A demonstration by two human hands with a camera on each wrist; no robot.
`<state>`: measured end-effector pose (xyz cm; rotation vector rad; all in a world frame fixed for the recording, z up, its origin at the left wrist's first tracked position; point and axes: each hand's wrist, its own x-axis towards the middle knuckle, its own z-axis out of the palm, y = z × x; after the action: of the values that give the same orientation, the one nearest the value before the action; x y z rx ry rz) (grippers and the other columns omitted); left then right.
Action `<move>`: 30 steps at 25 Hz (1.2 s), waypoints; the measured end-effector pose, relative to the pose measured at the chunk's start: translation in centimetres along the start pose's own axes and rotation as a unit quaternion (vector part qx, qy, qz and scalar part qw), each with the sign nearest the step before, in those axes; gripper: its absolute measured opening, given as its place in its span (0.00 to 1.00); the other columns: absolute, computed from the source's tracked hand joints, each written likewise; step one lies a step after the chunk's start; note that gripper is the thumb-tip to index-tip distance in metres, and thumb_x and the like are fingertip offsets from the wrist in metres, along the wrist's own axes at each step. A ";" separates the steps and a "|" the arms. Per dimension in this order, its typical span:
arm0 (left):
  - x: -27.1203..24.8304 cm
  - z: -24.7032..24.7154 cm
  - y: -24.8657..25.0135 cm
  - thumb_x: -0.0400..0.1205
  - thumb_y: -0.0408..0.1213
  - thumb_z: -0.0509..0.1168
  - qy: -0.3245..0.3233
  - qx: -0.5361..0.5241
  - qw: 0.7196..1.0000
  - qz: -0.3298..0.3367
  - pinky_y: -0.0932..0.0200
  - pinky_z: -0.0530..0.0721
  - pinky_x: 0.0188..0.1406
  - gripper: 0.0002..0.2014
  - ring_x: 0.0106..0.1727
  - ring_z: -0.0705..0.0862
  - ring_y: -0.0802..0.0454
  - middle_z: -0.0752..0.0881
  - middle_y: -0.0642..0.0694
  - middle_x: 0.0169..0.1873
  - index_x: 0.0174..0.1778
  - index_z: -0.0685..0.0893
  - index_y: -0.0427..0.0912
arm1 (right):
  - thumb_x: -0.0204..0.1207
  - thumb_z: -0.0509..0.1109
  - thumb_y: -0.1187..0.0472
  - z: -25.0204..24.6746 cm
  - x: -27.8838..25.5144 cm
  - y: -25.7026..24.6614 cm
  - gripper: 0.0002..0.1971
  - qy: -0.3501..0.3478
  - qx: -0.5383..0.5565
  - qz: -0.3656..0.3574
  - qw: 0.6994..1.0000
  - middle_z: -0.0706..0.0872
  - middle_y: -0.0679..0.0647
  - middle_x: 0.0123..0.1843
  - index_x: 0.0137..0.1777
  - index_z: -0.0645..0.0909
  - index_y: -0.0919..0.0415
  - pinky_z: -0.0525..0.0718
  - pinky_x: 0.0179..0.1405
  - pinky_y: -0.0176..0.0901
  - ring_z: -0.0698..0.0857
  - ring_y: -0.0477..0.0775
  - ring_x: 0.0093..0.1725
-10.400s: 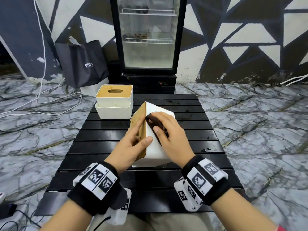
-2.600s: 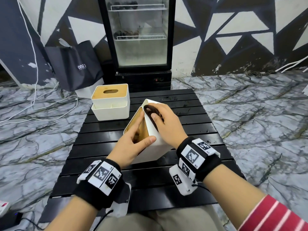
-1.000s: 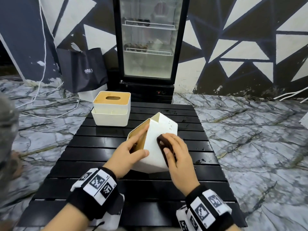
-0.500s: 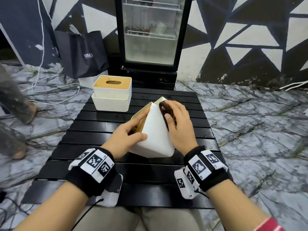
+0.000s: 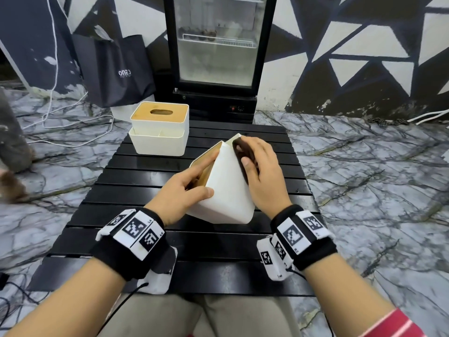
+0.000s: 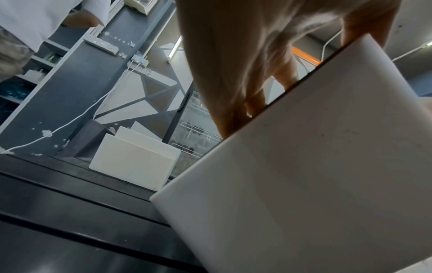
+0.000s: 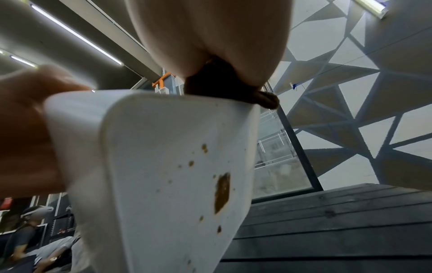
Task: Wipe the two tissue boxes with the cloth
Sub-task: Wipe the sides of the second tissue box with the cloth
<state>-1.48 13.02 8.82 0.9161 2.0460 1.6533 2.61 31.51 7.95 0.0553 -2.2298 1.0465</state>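
Observation:
A white tissue box (image 5: 226, 190) with a wooden lid stands tipped on one edge at the middle of the black slatted table (image 5: 136, 171). My left hand (image 5: 187, 188) grips it, thumb on the near white face and fingers on the lid. My right hand (image 5: 261, 171) holds a dark brown cloth (image 5: 240, 149) against the upper part of the box's right face. The right wrist view shows the cloth (image 7: 224, 86) bunched under the palm and brown stains (image 7: 222, 192) on another white face. The second tissue box (image 5: 160, 132) stands upright at the back left.
A glass-door fridge (image 5: 218, 45) stands just behind the table, with a black bag (image 5: 116, 71) to its left. White cables (image 5: 73, 139) lie on the marble floor. Another person's leg (image 5: 12, 142) shows at the left edge.
Over the last second my right hand slid the cloth from the lower part of the box's right face up towards its top corner. My left hand kept its grip on the box.

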 end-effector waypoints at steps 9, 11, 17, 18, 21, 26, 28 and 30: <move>0.0 -0.3 -0.6 0.64 0.51 0.66 -0.016 -0.002 1.000 0.008 0.71 0.71 0.58 0.34 0.55 0.76 0.71 0.81 0.52 0.65 0.67 0.68 0.79 | 0.77 0.57 0.65 0.5 0.0 -0.5 0.20 0.008 0.011 0.024 1.000 0.73 0.46 0.63 0.69 0.72 0.59 0.66 0.72 0.43 0.70 0.49 0.68; 0.0 -0.5 -0.8 0.65 0.50 0.66 -0.011 -0.011 1.000 0.017 0.74 0.72 0.54 0.34 0.52 0.77 0.72 0.82 0.50 0.62 0.68 0.68 0.77 | 0.77 0.57 0.63 1.1 -1.3 -1.2 0.20 -0.003 -0.001 -0.005 1.000 0.75 0.50 0.65 0.69 0.73 0.60 0.61 0.70 0.30 0.68 0.43 0.66; 0.3 -0.7 -1.1 0.67 0.49 0.65 -0.020 -0.015 0.999 0.020 0.69 0.73 0.63 0.36 0.62 0.77 0.67 0.77 0.56 0.71 0.73 0.65 0.71 | 0.79 0.56 0.58 1.8 -4.9 -2.5 0.21 -0.034 0.004 -0.043 0.998 0.74 0.52 0.68 0.71 0.71 0.59 0.62 0.74 0.38 0.67 0.46 0.70; 0.3 -0.7 -1.1 0.68 0.49 0.66 -0.023 -0.013 0.999 0.022 0.65 0.72 0.68 0.36 0.66 0.76 0.64 0.75 0.55 0.74 0.74 0.65 0.71 | 0.80 0.56 0.58 1.8 -5.3 -2.6 0.20 -0.040 0.004 -0.048 0.998 0.73 0.52 0.69 0.71 0.71 0.58 0.62 0.74 0.38 0.67 0.46 0.71; 0.2 -0.9 -1.0 0.67 0.48 0.67 -0.028 -0.024 0.999 0.021 0.58 0.71 0.71 0.36 0.68 0.76 0.61 0.75 0.52 0.74 0.72 0.67 0.72 | 0.79 0.56 0.58 1.4 -4.7 -2.4 0.20 -0.055 0.014 -0.053 0.997 0.74 0.52 0.69 0.71 0.71 0.59 0.61 0.75 0.37 0.66 0.46 0.72; 0.1 -0.8 -0.7 0.65 0.50 0.66 -0.015 -0.020 1.000 0.017 0.72 0.74 0.58 0.36 0.55 0.79 0.70 0.80 0.53 0.67 0.71 0.66 0.72 | 0.79 0.55 0.57 1.6 -3.9 -2.7 0.20 -0.038 0.012 -0.035 0.999 0.74 0.52 0.68 0.70 0.72 0.59 0.62 0.73 0.33 0.67 0.44 0.70; 0.2 -0.8 -0.7 0.66 0.49 0.66 -0.017 -0.015 1.000 0.019 0.72 0.74 0.61 0.36 0.62 0.79 0.68 0.77 0.59 0.69 0.72 0.66 0.72 | 0.79 0.56 0.58 1.9 -4.6 -3.0 0.20 -0.040 0.003 -0.052 0.998 0.74 0.52 0.68 0.70 0.72 0.59 0.61 0.74 0.35 0.67 0.46 0.70; 0.2 -0.8 -0.7 0.66 0.49 0.66 -0.019 -0.016 1.000 0.017 0.69 0.73 0.66 0.37 0.68 0.77 0.65 0.76 0.60 0.72 0.73 0.65 0.71 | 0.79 0.56 0.58 1.8 -4.7 -2.9 0.20 -0.051 0.004 -0.061 0.997 0.74 0.53 0.68 0.70 0.72 0.59 0.61 0.74 0.36 0.67 0.46 0.71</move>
<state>-2.31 12.47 8.34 0.9696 1.9831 1.6698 6.14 27.26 6.35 0.2496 -2.2818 1.0062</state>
